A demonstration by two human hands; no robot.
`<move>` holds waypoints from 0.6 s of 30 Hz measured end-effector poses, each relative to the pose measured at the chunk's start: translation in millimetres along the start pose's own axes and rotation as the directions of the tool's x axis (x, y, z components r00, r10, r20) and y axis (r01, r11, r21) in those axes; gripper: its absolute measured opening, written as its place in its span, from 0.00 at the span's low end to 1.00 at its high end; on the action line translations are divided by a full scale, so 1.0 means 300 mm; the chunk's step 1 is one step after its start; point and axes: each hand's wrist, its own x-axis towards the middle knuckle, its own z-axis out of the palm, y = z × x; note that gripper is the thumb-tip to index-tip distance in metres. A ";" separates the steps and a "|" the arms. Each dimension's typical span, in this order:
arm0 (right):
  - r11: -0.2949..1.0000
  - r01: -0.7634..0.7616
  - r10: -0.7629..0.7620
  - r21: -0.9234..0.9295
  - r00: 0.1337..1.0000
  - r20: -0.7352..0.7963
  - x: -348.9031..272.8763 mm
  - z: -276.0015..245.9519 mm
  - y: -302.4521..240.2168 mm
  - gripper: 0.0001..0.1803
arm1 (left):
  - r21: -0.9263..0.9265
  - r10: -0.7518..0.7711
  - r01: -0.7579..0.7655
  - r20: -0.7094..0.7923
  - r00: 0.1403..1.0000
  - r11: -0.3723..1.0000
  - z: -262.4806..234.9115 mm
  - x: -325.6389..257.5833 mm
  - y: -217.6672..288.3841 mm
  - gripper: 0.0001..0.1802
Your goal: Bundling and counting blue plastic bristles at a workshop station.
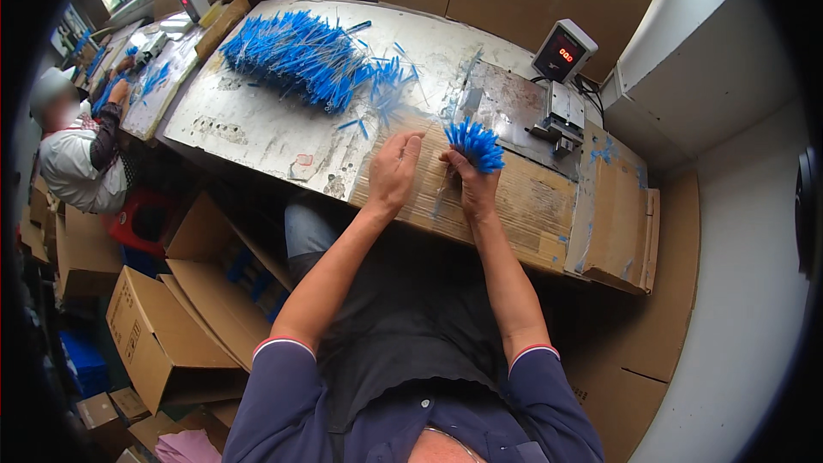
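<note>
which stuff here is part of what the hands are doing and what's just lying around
In use:
right hand gripping bundle of blue sticks
left hand flat on cardboard sheet
big blue stick pile

Lying about:
digital scale
open cardboard boxes

The one head view looks steeply down from close above the bench (257,133), facing its far edge.
</note>
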 end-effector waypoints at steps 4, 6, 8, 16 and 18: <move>0.989 -0.034 0.033 0.146 0.999 0.010 0.003 0.029 -0.050 0.10 | -0.053 0.140 -0.133 0.158 0.978 0.990 -0.007 0.077 0.076 0.30; 0.985 -0.084 0.078 0.153 0.996 0.042 0.008 0.020 -0.057 0.14 | -0.105 0.147 -0.124 0.246 0.958 0.987 0.004 0.126 0.106 0.34; 0.988 -0.138 0.124 0.071 0.977 0.176 0.013 0.017 -0.058 0.12 | -0.085 0.229 -0.213 0.291 0.929 0.973 0.021 0.153 0.150 0.34; 0.986 -0.116 0.100 0.123 0.986 0.131 0.046 -0.065 -0.015 0.28 | 0.079 0.362 -0.507 0.608 0.707 0.858 0.128 0.150 0.173 0.32; 0.988 -0.127 0.106 0.092 0.973 0.206 0.047 -0.088 -0.010 0.25 | -0.049 0.363 -0.414 0.581 0.729 0.909 0.122 0.149 0.183 0.31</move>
